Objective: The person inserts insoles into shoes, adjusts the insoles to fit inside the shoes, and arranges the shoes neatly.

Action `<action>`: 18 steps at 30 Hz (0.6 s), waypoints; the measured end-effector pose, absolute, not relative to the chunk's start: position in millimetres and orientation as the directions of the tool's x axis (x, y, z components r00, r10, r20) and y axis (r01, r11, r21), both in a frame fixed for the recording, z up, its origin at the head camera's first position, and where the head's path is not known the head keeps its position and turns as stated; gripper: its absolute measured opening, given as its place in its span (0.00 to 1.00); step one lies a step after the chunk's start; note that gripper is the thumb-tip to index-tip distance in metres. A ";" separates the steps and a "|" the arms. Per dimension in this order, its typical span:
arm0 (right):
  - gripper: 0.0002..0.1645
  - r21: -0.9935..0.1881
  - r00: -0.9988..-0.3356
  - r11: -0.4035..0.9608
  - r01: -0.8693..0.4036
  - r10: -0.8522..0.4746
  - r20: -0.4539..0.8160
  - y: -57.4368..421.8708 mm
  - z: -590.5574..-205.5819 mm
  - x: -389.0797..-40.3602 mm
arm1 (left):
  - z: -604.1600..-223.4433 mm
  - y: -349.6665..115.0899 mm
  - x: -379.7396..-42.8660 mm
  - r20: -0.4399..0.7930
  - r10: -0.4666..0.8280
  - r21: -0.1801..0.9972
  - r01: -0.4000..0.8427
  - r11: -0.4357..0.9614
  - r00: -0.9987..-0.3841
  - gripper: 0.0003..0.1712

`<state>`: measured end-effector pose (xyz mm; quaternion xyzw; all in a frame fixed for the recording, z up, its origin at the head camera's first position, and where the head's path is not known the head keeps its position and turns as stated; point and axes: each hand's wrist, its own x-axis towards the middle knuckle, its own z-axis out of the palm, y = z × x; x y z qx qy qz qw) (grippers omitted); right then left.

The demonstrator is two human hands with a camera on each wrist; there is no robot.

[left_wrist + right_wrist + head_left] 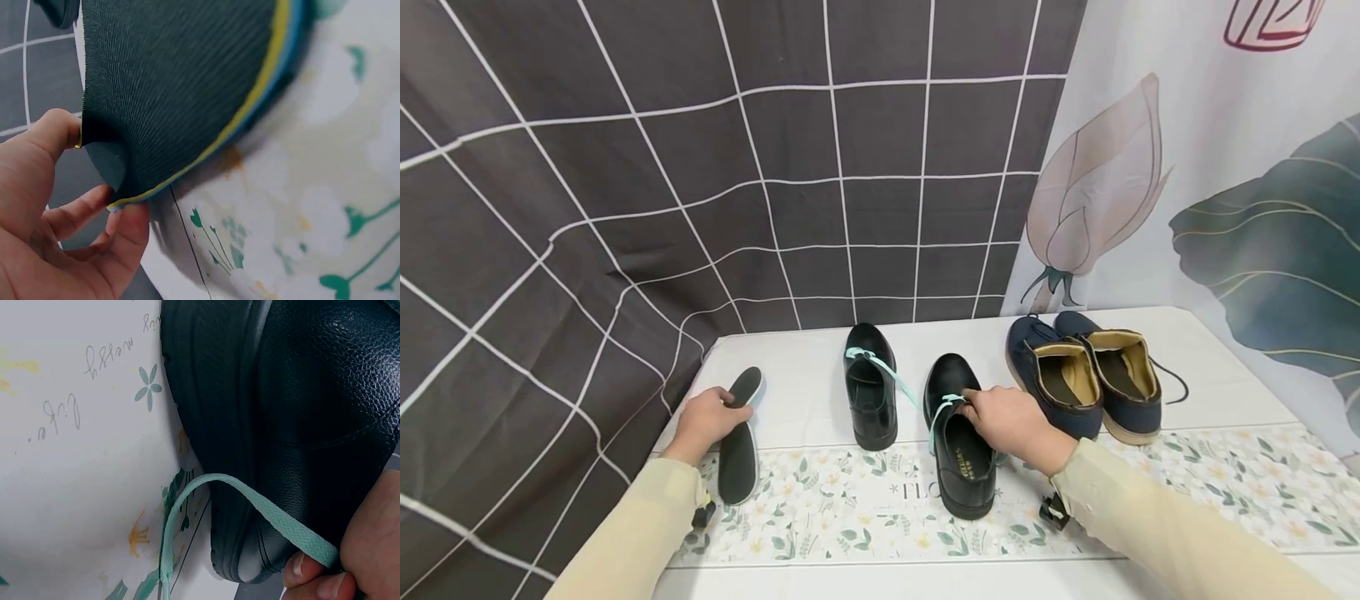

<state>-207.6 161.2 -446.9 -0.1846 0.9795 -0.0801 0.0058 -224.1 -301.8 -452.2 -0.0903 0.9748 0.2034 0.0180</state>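
Note:
My left hand (707,421) pinches a dark insole (737,467) across its middle, at the left of the table. In the left wrist view the ribbed insole (181,81) has a yellow and blue edge and buckles between thumb and fingers. My right hand (1011,425) is at the laces of the nearer black leather shoe (967,498). The right wrist view has its fingertips pinching a mint-green shoelace (250,503), which loops down beside the shoe's sole. A second black shoe (874,429), also with a mint-green lace, stands left of it, untouched.
A pair of navy shoes (1075,412) with tan lining stands at the back right, one dark lace trailing. The white table (797,400) carries a floral band along its front. A dark grid-patterned cloth (790,167) hangs behind and at left; a flower-printed curtain (1120,250) hangs at right.

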 end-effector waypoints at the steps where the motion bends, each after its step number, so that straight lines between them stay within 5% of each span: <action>1: 0.22 -0.160 -0.932 0.919 -0.361 -0.363 0.018 161.4 -447.8 -207.6 | -452.2 -300.3 -222.2 -0.071 -0.156 0.398 -0.171 0.901 -0.985 0.33; 12: 0.22 -0.161 -0.932 0.919 -0.361 -0.361 0.024 162.8 -445.9 -206.5 | -424.4 -243.2 -195.5 -0.028 0.004 0.486 -0.010 0.874 -1.000 0.26; 18: 0.21 -0.170 -0.931 0.916 -0.363 -0.365 0.024 162.5 -447.5 -207.7 | -405.4 -210.2 -177.6 -0.001 0.109 0.532 0.092 0.842 -0.994 0.11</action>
